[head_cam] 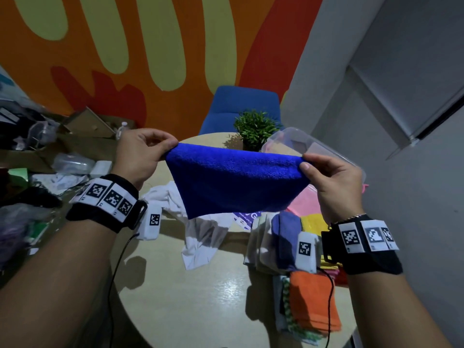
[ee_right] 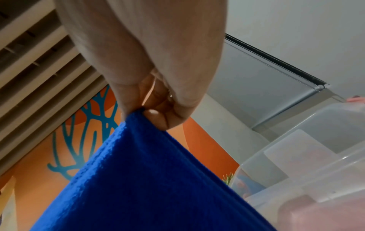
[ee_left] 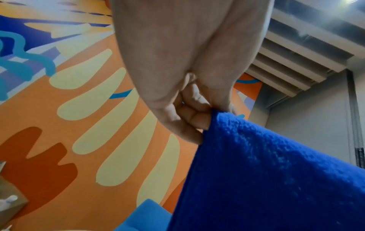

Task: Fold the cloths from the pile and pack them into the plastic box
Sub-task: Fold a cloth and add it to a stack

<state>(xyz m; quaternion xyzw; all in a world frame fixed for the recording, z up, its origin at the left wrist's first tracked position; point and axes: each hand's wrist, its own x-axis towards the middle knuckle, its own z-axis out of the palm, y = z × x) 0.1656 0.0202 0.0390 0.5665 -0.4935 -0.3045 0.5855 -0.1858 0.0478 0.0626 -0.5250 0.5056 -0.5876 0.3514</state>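
A bright blue cloth [head_cam: 233,179] hangs in the air above the round table [head_cam: 200,292], stretched between both hands. My left hand [head_cam: 148,151] pinches its left top corner; in the left wrist view the left hand [ee_left: 189,118] has fingers curled on the blue cloth [ee_left: 276,179]. My right hand [head_cam: 331,177] pinches the right top corner, and the right wrist view shows the right hand [ee_right: 154,115] gripping the blue cloth [ee_right: 142,179]. The clear plastic box [head_cam: 313,149] stands behind the right hand with pink cloth inside; the plastic box [ee_right: 308,164] is close by.
White crumpled cloths [head_cam: 200,237] lie mid-table under the blue one. A stack with an orange cloth [head_cam: 313,302] and a purple cloth [head_cam: 286,229] sits at the right edge. A small potted plant [head_cam: 253,129] and a blue chair [head_cam: 241,106] stand behind. Clutter [head_cam: 37,167] fills the left.
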